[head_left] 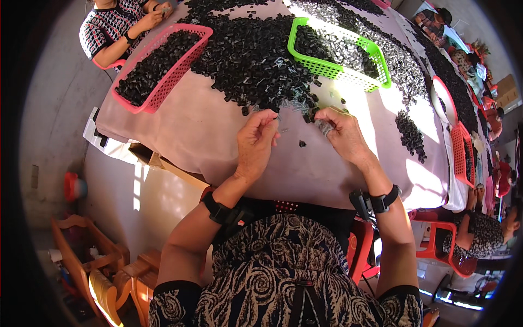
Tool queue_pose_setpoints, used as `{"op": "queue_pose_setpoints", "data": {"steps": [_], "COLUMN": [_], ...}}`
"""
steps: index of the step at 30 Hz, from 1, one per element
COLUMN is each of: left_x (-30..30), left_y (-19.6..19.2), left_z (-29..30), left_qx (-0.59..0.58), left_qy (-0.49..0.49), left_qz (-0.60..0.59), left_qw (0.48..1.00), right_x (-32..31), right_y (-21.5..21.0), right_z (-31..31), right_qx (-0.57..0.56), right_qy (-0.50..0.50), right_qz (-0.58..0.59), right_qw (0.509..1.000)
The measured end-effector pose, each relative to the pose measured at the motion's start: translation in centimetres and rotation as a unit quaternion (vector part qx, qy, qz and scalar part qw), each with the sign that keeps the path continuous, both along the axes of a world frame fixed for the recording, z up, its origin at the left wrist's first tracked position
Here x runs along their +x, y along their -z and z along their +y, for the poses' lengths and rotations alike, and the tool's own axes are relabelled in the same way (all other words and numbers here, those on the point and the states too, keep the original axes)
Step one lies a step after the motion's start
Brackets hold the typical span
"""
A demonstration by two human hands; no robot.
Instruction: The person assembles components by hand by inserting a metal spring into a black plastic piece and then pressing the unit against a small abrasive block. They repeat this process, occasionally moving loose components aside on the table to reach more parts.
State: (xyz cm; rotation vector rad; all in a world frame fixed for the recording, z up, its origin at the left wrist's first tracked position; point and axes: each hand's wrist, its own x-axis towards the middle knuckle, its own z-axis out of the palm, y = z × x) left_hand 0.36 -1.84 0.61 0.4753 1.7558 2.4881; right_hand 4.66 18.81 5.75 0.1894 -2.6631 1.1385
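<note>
My left hand (pixel 255 143) is closed in a pinch at the near edge of a heap of small black plastic parts (pixel 248 57). What sits between its fingertips is too small to make out. To its right, my right hand (pixel 347 135) pinches a small black part (pixel 312 113) between thumb and fingers, and a greyish wrap covers one of its fingers. Between and just beyond the hands lies a cluster of small clear or silvery springs (pixel 294 104). One loose black piece (pixel 302 144) rests on the cloth between my wrists.
A pink basket (pixel 158 98) at the left and a green basket (pixel 339 69) at the right hold black parts. The pinkish tablecloth (pixel 201 128) hangs over the near edge. A person (pixel 117 32) works at the far left; others sit along the right. Wooden chairs (pixel 90 256) stand lower left.
</note>
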Motion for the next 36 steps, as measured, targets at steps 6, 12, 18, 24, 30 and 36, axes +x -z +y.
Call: {"op": "queue_pose_setpoints", "data": {"steps": [6, 12, 18, 24, 30, 36], "left_x": [0.3, 0.6, 0.8, 1.1, 0.5, -0.9], "left_y": [0.2, -0.2, -0.4, -1.0, -0.8, -1.0], "left_z": [0.1, 0.3, 0.3, 0.2, -0.2, -0.8], "left_qx": [-0.034, -0.056, -0.062, -0.037, -0.004, 0.06], "left_qy": [0.001, 0.011, 0.056, 0.175, 0.16, -0.031], "left_qz": [-0.007, -0.006, -0.012, -0.026, -0.064, -0.049], "left_qw": [0.999, 0.998, 0.996, 0.984, 0.985, 0.997], "right_x": [-1.7, -1.9, -0.6, 1.4, 1.4, -0.1], "right_y": [-0.4, -0.4, -0.7, -2.1, -2.3, -1.1], "right_z": [-0.7, -1.4, -2.0, -4.3, -5.0, -3.2], "right_qx": [0.175, 0.262, 0.219, 0.178, 0.05, 0.041], "right_qy": [-0.026, -0.039, -0.022, -0.027, -0.057, -0.017], "right_qz": [0.043, 0.046, 0.071, 0.13, 0.075, 0.054], "right_qw": [0.983, 0.963, 0.973, 0.975, 0.994, 0.998]}}
